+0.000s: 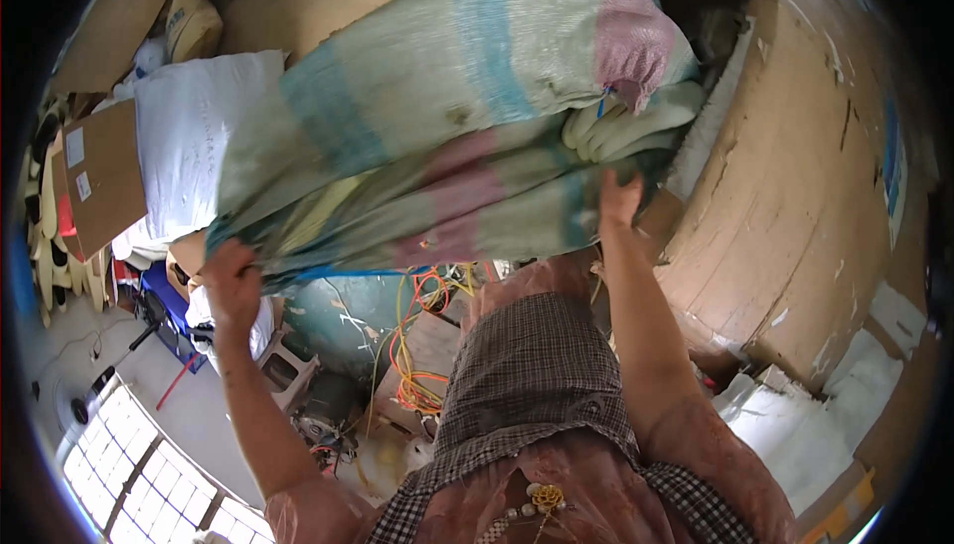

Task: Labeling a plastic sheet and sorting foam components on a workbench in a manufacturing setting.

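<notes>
A large pale green woven sack (427,77) with blue and pink stripes lies across the view ahead of me, bulging full. My left hand (232,281) is closed on the sack's near left corner, the fabric bunched at the fingers. My right hand (621,198) grips the sack's near edge at the right; its thumb shows and the other fingers are partly hidden by the fabric. Above that hand, pale soft rolled items (636,125) poke out at the sack's right end, next to a gathered pink part. Slack folds of the sack stretch between my hands.
Tall cardboard (785,176) stands close on the right. A white bag (204,137) and a brown carton (102,178) are at the left, beside hanging pale gloves (48,236). Below the sack are tangled orange and yellow cords (422,345) and a dark motor (333,405).
</notes>
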`<state>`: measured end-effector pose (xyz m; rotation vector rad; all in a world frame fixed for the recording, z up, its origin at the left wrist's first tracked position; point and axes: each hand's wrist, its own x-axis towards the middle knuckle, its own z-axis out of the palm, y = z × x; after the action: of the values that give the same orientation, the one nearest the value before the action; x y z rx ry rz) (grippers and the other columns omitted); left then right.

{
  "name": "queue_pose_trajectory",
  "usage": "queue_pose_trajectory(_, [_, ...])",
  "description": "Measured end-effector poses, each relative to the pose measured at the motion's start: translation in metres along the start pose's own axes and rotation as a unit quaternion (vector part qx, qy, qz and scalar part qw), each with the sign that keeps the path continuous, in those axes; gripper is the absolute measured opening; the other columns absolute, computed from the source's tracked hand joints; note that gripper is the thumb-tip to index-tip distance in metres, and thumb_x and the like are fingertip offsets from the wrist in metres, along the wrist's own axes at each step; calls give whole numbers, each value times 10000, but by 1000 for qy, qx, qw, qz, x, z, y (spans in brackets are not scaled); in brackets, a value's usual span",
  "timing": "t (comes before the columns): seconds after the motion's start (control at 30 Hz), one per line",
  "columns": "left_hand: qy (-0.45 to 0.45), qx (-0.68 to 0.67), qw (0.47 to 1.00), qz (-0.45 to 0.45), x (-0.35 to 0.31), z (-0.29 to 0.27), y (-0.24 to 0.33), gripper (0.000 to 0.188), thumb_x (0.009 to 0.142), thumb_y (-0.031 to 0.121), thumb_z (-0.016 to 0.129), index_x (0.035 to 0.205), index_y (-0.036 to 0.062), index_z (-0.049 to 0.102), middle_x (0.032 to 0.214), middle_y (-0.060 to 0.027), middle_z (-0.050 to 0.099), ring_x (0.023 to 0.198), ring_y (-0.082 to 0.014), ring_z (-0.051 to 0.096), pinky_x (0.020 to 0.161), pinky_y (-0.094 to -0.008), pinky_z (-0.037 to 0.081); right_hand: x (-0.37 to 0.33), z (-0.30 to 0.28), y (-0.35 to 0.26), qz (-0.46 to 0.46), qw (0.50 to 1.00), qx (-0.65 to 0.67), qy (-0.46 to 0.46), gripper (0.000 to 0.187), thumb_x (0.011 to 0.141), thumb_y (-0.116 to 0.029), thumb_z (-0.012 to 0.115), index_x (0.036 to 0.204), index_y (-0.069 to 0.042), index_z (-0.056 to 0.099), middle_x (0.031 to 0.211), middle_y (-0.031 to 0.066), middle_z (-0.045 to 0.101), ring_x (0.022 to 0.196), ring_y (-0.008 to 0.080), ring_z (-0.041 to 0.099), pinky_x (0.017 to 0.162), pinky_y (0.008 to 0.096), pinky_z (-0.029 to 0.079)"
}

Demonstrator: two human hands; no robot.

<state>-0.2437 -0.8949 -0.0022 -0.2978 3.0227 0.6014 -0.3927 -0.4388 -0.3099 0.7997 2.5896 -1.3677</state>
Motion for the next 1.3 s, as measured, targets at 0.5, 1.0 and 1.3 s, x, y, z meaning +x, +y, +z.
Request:
queue_pose_trajectory(0.5, [108,39,976,-184,-54,-6,-33,60,598,-20,461,652,-26,485,621,-127,447,586,-262,466,570,-312,383,53,19,-88,-419,769,-350,-332,404,722,-206,633,1079,-46,533,1102,188,540,1008,328,535,848,408,434])
queue_pose_trajectory(1.0, [81,67,971,-213,-65,-5,-78,58,628,-11,445,673,-32,474,622,-114,430,571,-223,441,565,-284,369,31,101,-122,-386,489,-531,-574,845,563,-9,698,1327,-72,343,1390,205,247,1330,317,179,1093,385,176])
queue_pose_trajectory(1.3, [93,53,980,-169,-60,1,-62,55,615,-19,447,664,-27,470,621,-113,434,571,-229,448,564,-285,373,49,88,-100,-552,394,-562,-473,623,546,-114,706,1140,-72,524,1176,139,510,1124,345,452,972,422,341])
